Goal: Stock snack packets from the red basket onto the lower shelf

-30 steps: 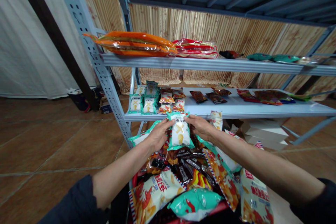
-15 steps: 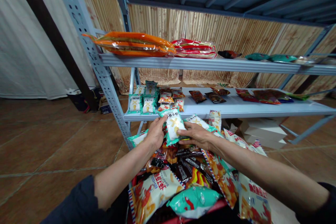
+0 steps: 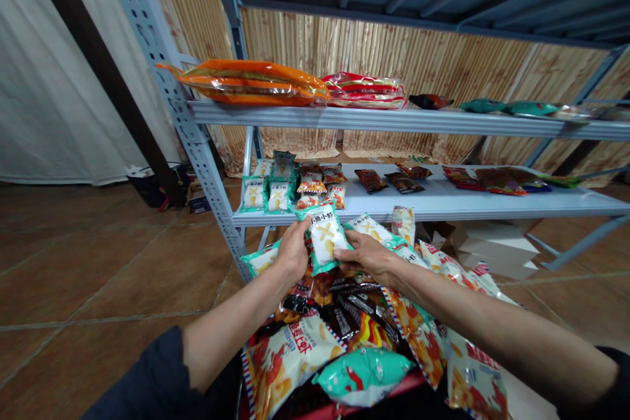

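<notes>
A small green-and-white snack bag is held up between both hands, just in front of the lower shelf's edge. My left hand grips its left side. Its lower right corner is pinched by my right hand. Below them a red basket is heaped with snack bags, among them a teal one and a white-and-orange one. Matching green-and-white bags stand on the left end of the lower shelf.
Red-orange packets and dark packets lie on the lower shelf. The upper shelf holds long orange and red packs. A grey upright post stands at left. White boxes sit under the shelf.
The bag, held upright by its top corners a second ago, has been tilted and raised slightly. My right hand dropped from the top corner to the lower right.
</notes>
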`<state>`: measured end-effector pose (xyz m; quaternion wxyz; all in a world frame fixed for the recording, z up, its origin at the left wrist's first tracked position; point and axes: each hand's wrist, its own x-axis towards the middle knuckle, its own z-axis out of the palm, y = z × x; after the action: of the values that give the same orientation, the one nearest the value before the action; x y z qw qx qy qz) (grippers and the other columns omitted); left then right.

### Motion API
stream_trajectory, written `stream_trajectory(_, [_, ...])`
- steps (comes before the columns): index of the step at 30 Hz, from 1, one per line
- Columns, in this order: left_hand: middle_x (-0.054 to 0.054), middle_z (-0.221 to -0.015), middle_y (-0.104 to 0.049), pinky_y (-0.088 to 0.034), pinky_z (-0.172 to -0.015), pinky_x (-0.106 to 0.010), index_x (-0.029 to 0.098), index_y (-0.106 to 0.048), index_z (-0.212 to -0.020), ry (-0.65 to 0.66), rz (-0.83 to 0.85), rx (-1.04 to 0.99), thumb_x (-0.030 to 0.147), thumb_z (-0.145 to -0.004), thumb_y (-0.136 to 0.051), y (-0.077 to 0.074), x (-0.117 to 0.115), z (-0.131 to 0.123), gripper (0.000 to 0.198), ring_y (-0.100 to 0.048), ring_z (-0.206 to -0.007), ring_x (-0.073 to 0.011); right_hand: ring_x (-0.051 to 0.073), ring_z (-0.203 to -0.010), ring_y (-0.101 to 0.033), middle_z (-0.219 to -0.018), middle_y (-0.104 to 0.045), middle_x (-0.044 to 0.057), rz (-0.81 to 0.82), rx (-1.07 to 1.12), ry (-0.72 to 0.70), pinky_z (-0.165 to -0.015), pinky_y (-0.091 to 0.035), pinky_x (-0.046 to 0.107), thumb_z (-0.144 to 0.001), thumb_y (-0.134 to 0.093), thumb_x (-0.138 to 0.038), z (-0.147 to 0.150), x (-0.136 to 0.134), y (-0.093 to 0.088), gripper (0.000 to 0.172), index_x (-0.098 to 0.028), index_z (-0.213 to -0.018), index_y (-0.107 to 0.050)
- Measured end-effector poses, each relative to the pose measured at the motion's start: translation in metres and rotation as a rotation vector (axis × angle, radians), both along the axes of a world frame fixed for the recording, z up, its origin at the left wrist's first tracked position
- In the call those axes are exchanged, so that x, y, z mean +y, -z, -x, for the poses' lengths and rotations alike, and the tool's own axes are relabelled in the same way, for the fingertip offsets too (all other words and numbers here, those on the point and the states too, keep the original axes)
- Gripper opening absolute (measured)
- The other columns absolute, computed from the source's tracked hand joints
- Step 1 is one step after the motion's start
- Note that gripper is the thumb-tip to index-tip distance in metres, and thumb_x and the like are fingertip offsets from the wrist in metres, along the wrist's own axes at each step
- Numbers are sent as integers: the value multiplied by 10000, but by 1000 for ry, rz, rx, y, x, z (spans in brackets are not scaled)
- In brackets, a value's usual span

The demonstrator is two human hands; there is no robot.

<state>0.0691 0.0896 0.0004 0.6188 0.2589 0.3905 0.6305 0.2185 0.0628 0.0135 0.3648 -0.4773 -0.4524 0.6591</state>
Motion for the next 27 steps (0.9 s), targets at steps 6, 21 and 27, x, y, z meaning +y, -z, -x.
stream_trajectory(6, [-21,-790,-675,-485,-757,-331,171,-565,-831,8,22,-17,302,-621,-714,0,-4,1,290,-637,-761,-181,117,-753,-592,-954,-635,12,-5,9,-44,-589,-512,202,-614,-738,-196,1,-5,2,438,-234,-1019,-578])
stream_trajectory(21, [-26,-843,-676,-492,-759,-290,167,-576,-847,-58,22,-69,207,-749,-616,2,-7,0,113,-629,-758,-143,106,-749,-619,-965,-654,59,-10,173,-45,-706,-526,237,-736,-663,-255,-2,-13,10,297,-171,-1013,-594])
stream_trajectory(27, [-38,-797,-675,-500,-749,-312,156,-584,-828,-60,42,-56,231,-761,-602,1,-11,-1,102,-633,-727,-157,95,-713,-601,-913,-650,45,3,165,2,-633,-527,208,-728,-646,-164,0,-18,6,234,-160,-959,-612])
